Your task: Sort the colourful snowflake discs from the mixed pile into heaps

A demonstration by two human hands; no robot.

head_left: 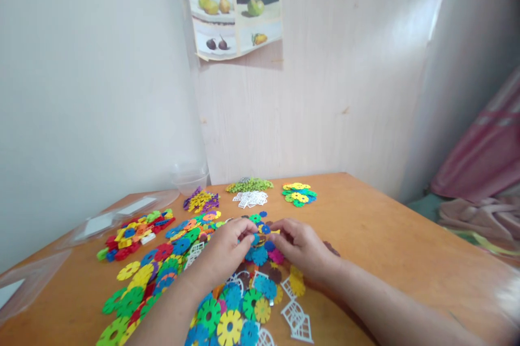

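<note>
My left hand [232, 243] is over the middle of a loose pile of notched plastic snowflake discs. Its thumb and fingers are bent together at a small blue snowflake disc [255, 239]. Facing it, my right hand [301, 242] has its fingers curled, with a bit of yellow showing by the fingertips; what it holds is not clear. Under and between the hands lie more discs, such as a blue disc [260, 255] and a magenta disc [277, 256]. Close to me are a yellow disc [223, 330], a green disc [209, 312] and white lattice window pieces [298, 318].
Sorted heaps stand farther back: purple and yellow pieces [202, 201], green pieces [254, 185], white pieces [251, 199] and stacked discs [299, 194]. Mixed blocks [140, 232], a clear tub [190, 177] and clear plastic bags [91, 227] are on the left. A wall stands behind the wooden table [390, 248].
</note>
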